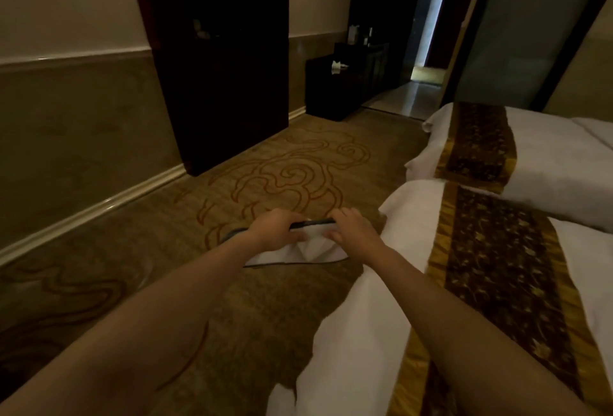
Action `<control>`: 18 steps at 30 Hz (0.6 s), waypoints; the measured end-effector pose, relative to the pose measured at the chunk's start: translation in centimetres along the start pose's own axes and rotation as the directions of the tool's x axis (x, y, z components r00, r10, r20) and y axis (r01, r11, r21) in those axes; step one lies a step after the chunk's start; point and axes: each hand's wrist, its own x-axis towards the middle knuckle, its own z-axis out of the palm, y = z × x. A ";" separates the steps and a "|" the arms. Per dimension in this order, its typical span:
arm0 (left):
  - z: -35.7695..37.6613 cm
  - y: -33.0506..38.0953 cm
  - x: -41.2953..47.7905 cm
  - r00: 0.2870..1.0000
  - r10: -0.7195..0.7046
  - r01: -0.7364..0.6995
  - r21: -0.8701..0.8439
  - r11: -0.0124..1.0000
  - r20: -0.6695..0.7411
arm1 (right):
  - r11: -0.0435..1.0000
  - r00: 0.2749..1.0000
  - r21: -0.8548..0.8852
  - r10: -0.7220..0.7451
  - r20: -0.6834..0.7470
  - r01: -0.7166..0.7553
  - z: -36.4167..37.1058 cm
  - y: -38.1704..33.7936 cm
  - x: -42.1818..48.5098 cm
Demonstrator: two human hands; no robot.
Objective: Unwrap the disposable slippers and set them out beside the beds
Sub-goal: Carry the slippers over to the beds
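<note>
White, perhaps dark-trimmed slippers (319, 247) in the grip of left hand (275, 232) and right hand (353, 233), beside near bed (411, 226).

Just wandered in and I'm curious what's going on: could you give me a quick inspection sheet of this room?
Surface: patterned carpet, dimly lit.
Job's things: white slippers with dark edging, held above the carpet at the foot of the nearer bed; whether a wrapper is on cannot be told.
Clutter: small items on a dark cabinet, too dim to identify.
Hands: left hand and right hand both grip the slippers.
Cables: nothing seen.
Surroundings: farther bed, dark wardrobe, lit doorway.
</note>
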 end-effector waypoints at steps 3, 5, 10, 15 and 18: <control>-1.6 -2.3 4.9 1.000 0.004 -0.004 -0.008 1.000 0.009 | 1.000 1.000 -0.006 -0.003 0.003 0.003 0.2 1.7 5.5; -2.6 -3.9 8.4 1.000 0.018 -0.018 0.016 1.000 0.019 | 1.000 1.000 -0.007 0.001 0.004 -0.001 0.4 2.9 9.1; -4.9 -8.7 18.5 0.997 0.073 -0.075 0.088 0.993 0.027 | 0.999 0.999 -0.002 0.036 -0.015 -0.036 1.7 6.1 18.4; -6.9 -14.0 30.2 0.986 0.162 -0.165 0.069 0.984 0.039 | 0.993 0.992 -0.020 0.117 -0.042 -0.118 3.3 10.1 28.5; -8.8 -16.5 37.2 0.972 0.219 -0.224 0.056 0.973 0.079 | 0.983 0.982 0.007 0.183 -0.053 -0.183 3.7 12.1 34.2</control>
